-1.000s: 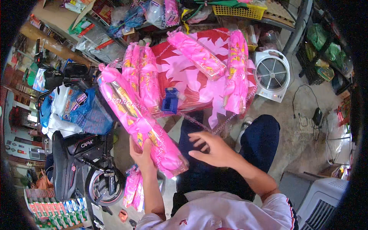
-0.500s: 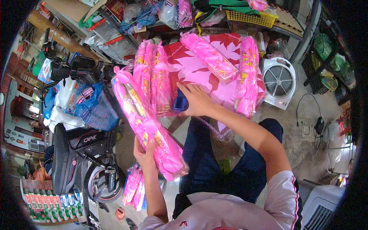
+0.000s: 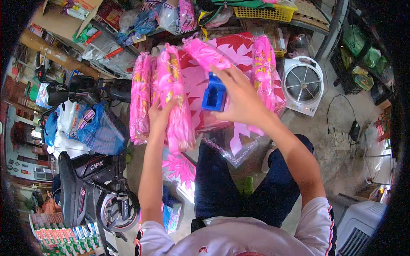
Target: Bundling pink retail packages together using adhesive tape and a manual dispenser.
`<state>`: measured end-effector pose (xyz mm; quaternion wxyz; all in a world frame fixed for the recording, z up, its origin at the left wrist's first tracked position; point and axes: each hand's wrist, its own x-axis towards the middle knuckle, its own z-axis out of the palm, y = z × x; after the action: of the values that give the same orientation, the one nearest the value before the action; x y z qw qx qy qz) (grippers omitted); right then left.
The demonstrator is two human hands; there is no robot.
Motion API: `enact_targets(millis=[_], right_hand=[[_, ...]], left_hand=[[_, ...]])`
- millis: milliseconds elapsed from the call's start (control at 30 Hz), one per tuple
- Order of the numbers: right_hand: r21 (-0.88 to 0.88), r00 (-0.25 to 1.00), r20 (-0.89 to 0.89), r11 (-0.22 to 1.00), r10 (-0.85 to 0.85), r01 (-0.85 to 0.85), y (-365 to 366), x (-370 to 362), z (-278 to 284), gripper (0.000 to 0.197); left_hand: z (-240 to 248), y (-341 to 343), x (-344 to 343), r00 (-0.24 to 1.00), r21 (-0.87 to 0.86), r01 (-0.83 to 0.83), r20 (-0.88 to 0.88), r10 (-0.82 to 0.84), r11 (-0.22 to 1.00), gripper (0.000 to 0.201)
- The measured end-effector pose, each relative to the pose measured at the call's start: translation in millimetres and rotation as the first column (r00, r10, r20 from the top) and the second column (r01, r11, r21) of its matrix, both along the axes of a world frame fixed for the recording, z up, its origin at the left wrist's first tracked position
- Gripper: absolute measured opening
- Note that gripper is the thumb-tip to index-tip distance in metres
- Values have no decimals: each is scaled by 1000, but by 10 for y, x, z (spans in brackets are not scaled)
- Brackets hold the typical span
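Note:
My left hand (image 3: 160, 115) is closed on the side of a long bundle wrapped in pink patterned film (image 3: 176, 123), with yellow showing inside. That bundle lies nearly upright in the picture, beside other pink-wrapped bundles (image 3: 139, 102) at the left end of the red and pink leaf-patterned sheet (image 3: 198, 100). In my right hand (image 3: 245, 100) is a blue plastic block-shaped tool with a hollow (image 3: 214, 97), held above the sheet. Beyond that hand lies another pink bundle (image 3: 203, 53), partly covered by my fingers. One more pink bundle (image 3: 264, 70) lies at the right.
A white box fan (image 3: 303, 85) stands right of the sheet, near a black cable (image 3: 329, 113). At the left are a black scooter-like vehicle (image 3: 81, 183) and bulging plastic bags (image 3: 102, 123). Shelving with a yellow basket (image 3: 265, 14) runs along the back.
My left hand has brought its tilted bundle up and right, setting it beside the others. My right hand has picked up the blue tool. The view has shifted slightly.

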<state>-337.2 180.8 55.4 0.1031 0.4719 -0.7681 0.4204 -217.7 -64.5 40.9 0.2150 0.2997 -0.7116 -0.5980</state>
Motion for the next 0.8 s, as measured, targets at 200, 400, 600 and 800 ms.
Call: enact_targets(millis=[200,400,600,800], right_hand=[[-131,1000,-11,991,29,-30,87,-98,47,107],[-196,999,-29,979,44,-49,285,-82,54,112],[-214,942,189,948,276,-235,293,125,149,118],[-297,944,246,945,217,-140,458,277,82,112]], left_hand=[[-530,-603,-389,984,-545,27,164,75,838,63],[-69,280,-284,990,-895,-98,-43,135,436,60],[33,1269,122,863,497,474,-425,-273,727,67],[-86,1435,293,897,458,363,-407,-172,812,47]])
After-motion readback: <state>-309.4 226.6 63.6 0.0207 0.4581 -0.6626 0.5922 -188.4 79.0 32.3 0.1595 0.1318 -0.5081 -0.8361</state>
